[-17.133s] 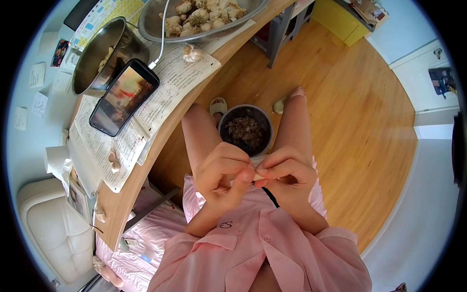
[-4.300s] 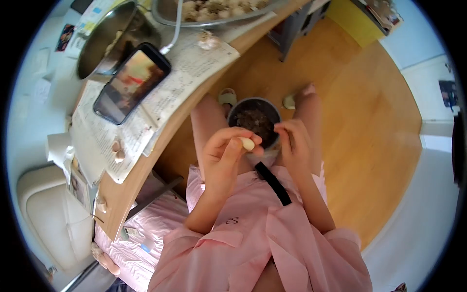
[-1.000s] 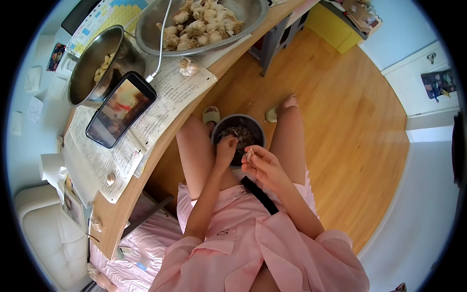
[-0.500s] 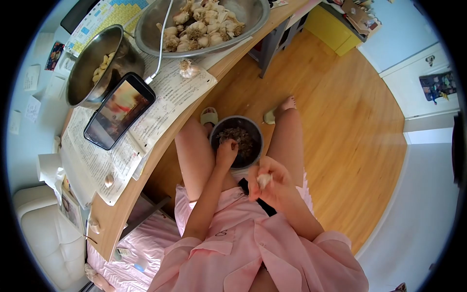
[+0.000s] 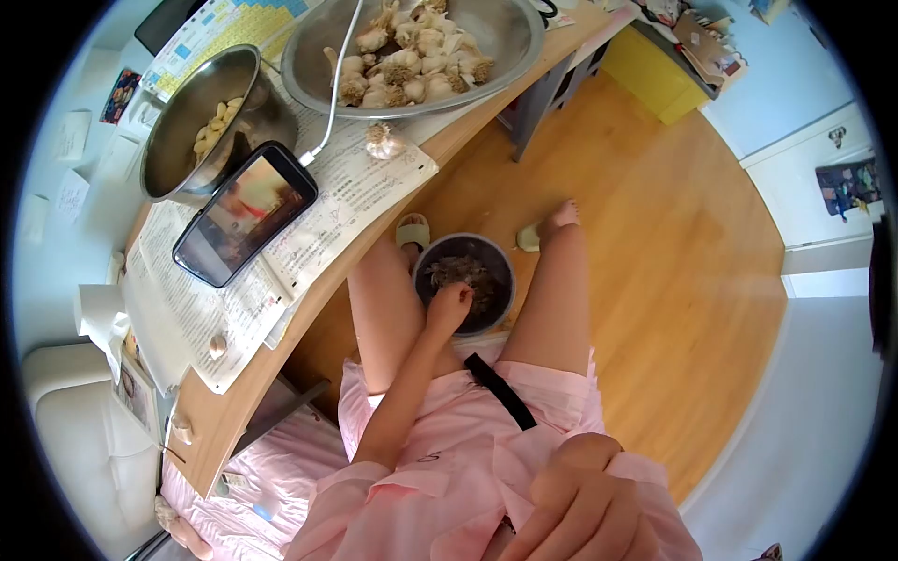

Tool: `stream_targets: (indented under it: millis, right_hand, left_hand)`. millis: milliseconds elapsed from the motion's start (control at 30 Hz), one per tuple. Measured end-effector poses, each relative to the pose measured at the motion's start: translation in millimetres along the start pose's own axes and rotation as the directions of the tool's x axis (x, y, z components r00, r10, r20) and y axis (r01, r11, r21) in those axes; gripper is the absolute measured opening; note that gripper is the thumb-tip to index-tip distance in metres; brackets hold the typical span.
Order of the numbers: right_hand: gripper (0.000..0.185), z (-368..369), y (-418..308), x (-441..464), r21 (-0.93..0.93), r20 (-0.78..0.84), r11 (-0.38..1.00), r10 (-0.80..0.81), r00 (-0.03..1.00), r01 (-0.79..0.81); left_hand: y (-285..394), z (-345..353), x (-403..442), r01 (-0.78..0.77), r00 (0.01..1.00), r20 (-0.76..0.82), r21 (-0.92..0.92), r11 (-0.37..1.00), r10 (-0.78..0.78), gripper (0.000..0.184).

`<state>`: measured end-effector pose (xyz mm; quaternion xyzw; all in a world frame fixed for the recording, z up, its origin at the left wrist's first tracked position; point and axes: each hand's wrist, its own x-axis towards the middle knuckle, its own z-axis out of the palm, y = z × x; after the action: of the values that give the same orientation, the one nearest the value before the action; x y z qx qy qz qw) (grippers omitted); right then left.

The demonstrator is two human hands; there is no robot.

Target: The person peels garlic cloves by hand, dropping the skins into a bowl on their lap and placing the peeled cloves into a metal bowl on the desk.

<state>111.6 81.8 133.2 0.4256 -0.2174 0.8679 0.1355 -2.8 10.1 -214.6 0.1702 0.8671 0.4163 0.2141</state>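
Note:
My left hand (image 5: 450, 307) reaches over the dark bin (image 5: 510, 297) between my legs, its fingers drawn together above the peelings (image 5: 460, 272); whatever they hold is too small to make out. Raised close to the camera at the lower right, my right hand (image 5: 599, 510) has its back turned up. Its fingertips are cut off by the frame's bottom edge, so anything in it is hidden. On the desk, a deep metal pot (image 5: 157, 178) contains peeled cloves (image 5: 216, 128), and a wide metal bowl (image 5: 519, 56) contains garlic bulbs (image 5: 430, 64).
A phone (image 5: 245, 213) with a white cable (image 5: 334, 103) leans against the pot. One bulb (image 5: 383, 141) and a single clove (image 5: 217, 346) lie on printed sheets (image 5: 355, 201). Another piece (image 5: 181, 429) sits at the desk's near corner. A yellow box (image 5: 650, 75) stands at upper right.
My right hand, which held a clove in front of me, has come up and back toward the camera. My left hand stays over the bin. The view has shifted slightly.

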Motion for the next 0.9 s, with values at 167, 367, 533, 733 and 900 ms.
stream_targets:
  millis: [167, 367, 533, 733, 900]
  right_hand:
    - [0.017, 3, 2, 5, 0.006, 0.024, 0.998, -0.059, 0.998, 0.059]
    - [0.016, 6, 5, 7, 0.015, 0.048, 0.995, -0.103, 0.993, 0.103]
    - [0.015, 5, 7, 12, 0.011, 0.048, 0.991, -0.133, 0.990, 0.133]
    - [0.014, 5, 8, 15, 0.016, 0.060, 0.987, -0.159, 0.986, 0.158]
    - [0.013, 4, 13, 17, 0.044, 0.062, 0.980, -0.195, 0.979, 0.192]
  left_hand:
    - [-4, 5, 1, -0.013, 1.000, 0.021, 0.005, 1.000, 0.013, 0.014]
    - [-8, 8, 1, -0.070, 0.997, -0.014, -0.056, 0.996, 0.070, 0.013]
    - [-7, 8, 2, -0.067, 0.998, 0.002, -0.057, 0.996, 0.068, 0.013]
    - [-4, 7, 2, -0.066, 0.998, 0.019, -0.031, 0.997, 0.067, 0.013]
    - [-8, 8, 2, -0.061, 0.997, 0.034, -0.062, 0.996, 0.064, 0.013]
